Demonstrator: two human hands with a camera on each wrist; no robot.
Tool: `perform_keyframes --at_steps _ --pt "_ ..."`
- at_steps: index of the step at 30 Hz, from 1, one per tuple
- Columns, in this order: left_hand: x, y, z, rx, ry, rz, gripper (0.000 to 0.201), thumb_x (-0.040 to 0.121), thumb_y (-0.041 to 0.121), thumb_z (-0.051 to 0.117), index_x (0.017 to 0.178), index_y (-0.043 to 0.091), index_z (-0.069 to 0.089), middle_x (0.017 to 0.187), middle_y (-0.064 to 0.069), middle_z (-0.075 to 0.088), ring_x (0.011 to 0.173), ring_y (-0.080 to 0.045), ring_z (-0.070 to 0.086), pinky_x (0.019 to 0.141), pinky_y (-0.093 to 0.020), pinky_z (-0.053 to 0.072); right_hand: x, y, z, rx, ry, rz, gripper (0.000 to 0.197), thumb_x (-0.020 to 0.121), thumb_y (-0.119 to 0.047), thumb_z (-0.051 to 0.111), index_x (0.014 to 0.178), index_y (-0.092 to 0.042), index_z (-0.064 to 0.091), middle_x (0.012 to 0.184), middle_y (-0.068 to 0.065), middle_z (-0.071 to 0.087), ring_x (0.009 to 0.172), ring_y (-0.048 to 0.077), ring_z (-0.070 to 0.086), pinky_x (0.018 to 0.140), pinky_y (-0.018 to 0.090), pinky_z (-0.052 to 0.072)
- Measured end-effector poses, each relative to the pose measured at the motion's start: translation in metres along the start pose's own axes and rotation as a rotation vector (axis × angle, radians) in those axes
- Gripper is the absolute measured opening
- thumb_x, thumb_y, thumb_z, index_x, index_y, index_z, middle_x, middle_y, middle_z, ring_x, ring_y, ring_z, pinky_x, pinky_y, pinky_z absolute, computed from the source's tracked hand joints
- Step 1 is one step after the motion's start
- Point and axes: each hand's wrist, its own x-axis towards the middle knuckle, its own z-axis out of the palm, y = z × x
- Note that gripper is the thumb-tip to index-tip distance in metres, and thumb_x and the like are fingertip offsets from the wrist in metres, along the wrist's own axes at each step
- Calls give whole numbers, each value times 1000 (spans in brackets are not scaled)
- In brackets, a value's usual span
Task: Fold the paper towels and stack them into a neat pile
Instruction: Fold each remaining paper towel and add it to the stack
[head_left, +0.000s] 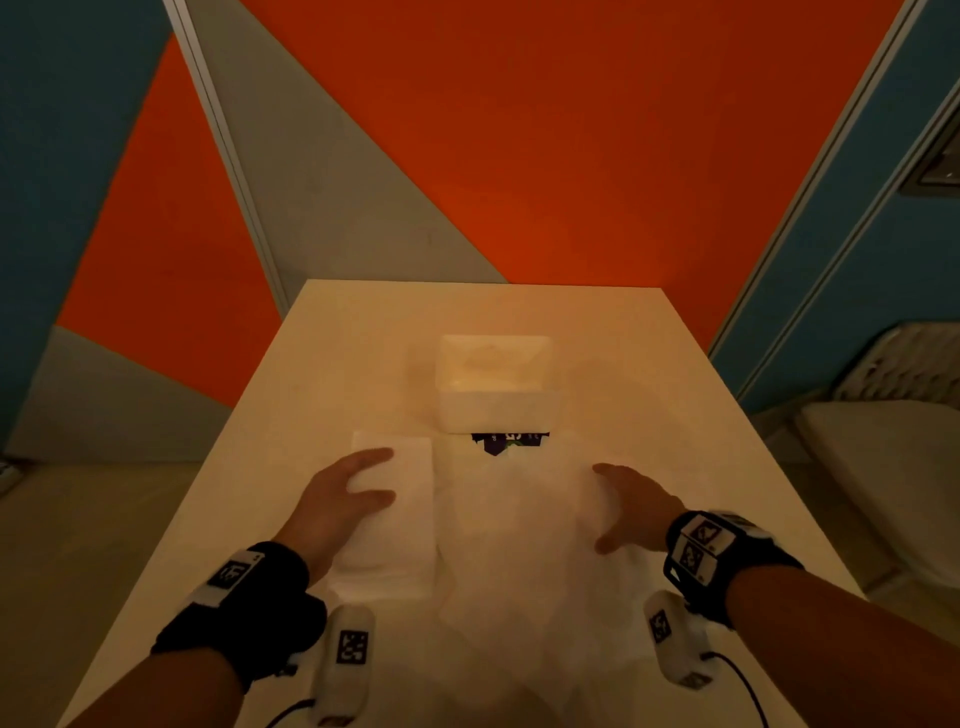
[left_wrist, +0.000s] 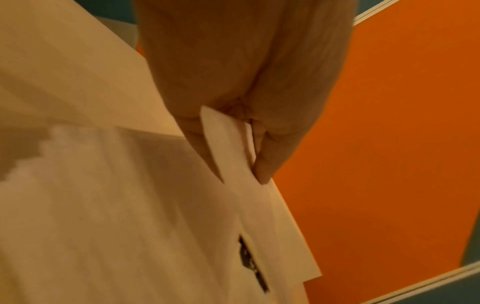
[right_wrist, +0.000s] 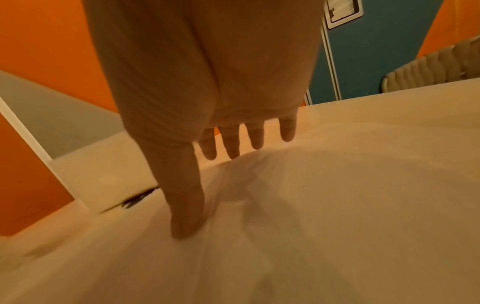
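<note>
The left hand pinches a folded towel on the tabletop, beside the loose sheet. The right hand, fingers straight and apart, rests on that sheet. Thin paper may crease or slide, skewing the fold.

A pale, cream-coloured table runs lengthwise away from the viewer, its far edge meeting an orange wall. Directly on it, left of centre, lies a folded paper towel, a narrow white rectangle. Just beside it to the right, an unfolded paper towel spreads loosely rumpled toward the near edge. At the far end of the loose sheet sits a white box, with a dark printed packet showing at its near base.
</note>
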Motion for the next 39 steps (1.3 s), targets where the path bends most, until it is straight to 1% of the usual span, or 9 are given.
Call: perform_keyframes --at_steps 4,11,16,20,25,27,31,35,39 --pt "1 -16 -5 103 -36 -56 48 77 0 72 117 24 63 123 -4 56 102 -20 57 87 -37 50 3 2 1 -58 -15 -4 114 68 -42 83 153 -28 7 158 -1 15 145 24 18 116 48 19" --pt "4 -23 -7 202 -46 -26 50 75 1 75 115 28 61 121 -2 55 100 -16 55 78 -28 49 3 0 -5 -168 9 1 118 64 -52 82 152 -30 7 155 -1 22 142 26 24 115 48 22" --pt "5 -21 -6 251 -35 -4 60 58 21 76 116 28 61 121 1 55 105 -20 53 85 -32 47 2 -1 -6 -200 38 13 115 60 -53 83 150 -31 14 146 1 29 134 27 33 110 45 28" --pt "13 -26 -5 356 -26 32 52 75 3 75 117 27 58 128 -2 51 112 -23 50 95 -34 44 0 -3 -8 -223 68 21 113 58 -55 84 147 -32 20 139 0 33 129 26 37 107 44 31" --pt "12 -21 7 1044 97 188 69 74 26 74 136 28 43 155 -6 8 134 -32 29 107 -36 35 0 -4 -20 -196 80 15 90 68 -51 79 141 -26 34 143 -1 40 131 23 39 108 40 29" --pt "12 -22 13 1208 95 357 73 71 26 72 138 26 44 158 -11 8 139 -37 23 110 -42 31 2 -4 -29 -159 33 1 74 77 -43 76 139 -20 42 143 2 43 132 23 38 109 35 29" --pt "13 -34 21 1350 -168 314 68 91 22 37 152 23 9 160 -3 -4 148 -23 4 118 -32 13 0 -10 -44 -153 0 -88 20 85 -34 70 91 -17 63 91 -3 54 93 19 49 73 24 36" --pt "10 -48 19 1418 -213 318 78 74 36 1 151 23 -6 160 -4 -8 148 -23 -1 118 -33 8 -8 -18 -53 -170 -74 -90 50 90 -34 62 133 -12 52 136 6 48 125 23 45 100 28 34" --pt "10 -37 17 1392 -213 284 67 87 35 16 151 26 -2 160 1 -6 148 -18 -1 118 -28 8 -28 -39 -74 -71 -9 -208 37 90 -29 63 123 -13 60 122 2 55 116 22 53 95 29 40"
